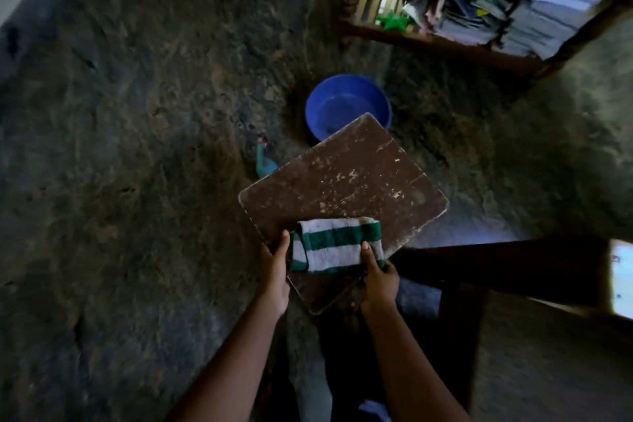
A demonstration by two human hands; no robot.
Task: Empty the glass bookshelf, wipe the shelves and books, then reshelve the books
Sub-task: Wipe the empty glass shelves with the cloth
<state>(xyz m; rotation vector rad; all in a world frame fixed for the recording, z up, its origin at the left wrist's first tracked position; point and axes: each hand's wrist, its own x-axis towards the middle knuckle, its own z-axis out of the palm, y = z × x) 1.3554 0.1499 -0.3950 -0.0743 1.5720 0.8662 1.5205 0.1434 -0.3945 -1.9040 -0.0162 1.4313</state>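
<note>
Blue basin [346, 79], contents unclear; brown board [342, 175] gripped by left hand [276, 272], striped cloth [334, 245] pinched by right hand [380, 282]

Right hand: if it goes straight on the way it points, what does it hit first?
The right hand would likely meet the striped cloth first; its thumb rests on it. Beyond lies the brown board. Depth is unclear.

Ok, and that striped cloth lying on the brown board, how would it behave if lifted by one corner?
Probably floppy: the striped cloth lies folded in soft layers, so it would likely unfold and hang. It might also slide off the brown board if the board tipped and the thumb of the right hand stopped pinning it.
</note>
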